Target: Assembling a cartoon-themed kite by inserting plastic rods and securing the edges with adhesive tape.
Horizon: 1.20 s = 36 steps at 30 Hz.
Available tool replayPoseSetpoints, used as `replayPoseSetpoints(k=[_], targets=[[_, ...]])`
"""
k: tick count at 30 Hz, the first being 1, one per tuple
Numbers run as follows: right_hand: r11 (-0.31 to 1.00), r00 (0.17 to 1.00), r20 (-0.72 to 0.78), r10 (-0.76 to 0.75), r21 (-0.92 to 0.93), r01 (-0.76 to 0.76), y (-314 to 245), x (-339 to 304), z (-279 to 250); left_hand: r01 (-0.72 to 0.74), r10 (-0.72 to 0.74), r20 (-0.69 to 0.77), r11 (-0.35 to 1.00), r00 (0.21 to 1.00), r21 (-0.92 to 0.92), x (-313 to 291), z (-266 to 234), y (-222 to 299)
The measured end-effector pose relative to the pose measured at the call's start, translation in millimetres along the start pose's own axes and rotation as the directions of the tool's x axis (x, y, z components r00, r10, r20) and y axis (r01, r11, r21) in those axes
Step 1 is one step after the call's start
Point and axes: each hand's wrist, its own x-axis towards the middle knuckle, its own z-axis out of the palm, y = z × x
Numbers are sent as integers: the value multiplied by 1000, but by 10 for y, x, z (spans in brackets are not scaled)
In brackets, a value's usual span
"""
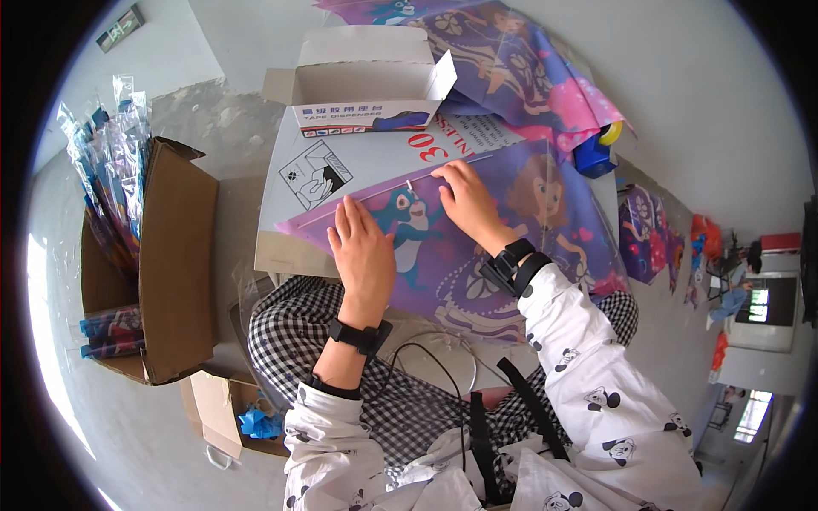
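Observation:
A purple kite sail (477, 255) printed with cartoon figures lies across the board in front of me and hangs over its near edge toward my lap. A thin pale rod (388, 189) runs along its upper left edge, with a small white fitting (409, 186) partway along. My left hand (362, 255) rests flat on the sail by its left corner, fingers stretched out over the edge. Further right, my right hand (469, 200) has bent fingers touching the sail's edge near the rod, thumb apart from the forefinger.
An open white carton (362, 115) stands on the printed board (290, 162). Another printed sheet (511, 68) lies beyond, beside a blue tape dispenser (594, 156). At left stands a cardboard box (179, 264) of bagged items; a smaller box (217, 413) sits below it.

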Motion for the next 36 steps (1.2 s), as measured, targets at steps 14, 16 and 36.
replayPoseSetpoints(k=[14,16,36], targets=[[999,999,30,32,17,-33,-65,22,-5,19,-18,-9,1000,1000,24,-11,43,-38],[999,999,23,40,17,-40,-33,13,-51,3,-3,-33,1000,999,-2,7,63,14],[999,1000,18,-4,-45,5,18,4,-1,7,-7,-62,1000,998,9,15,33,-4]])
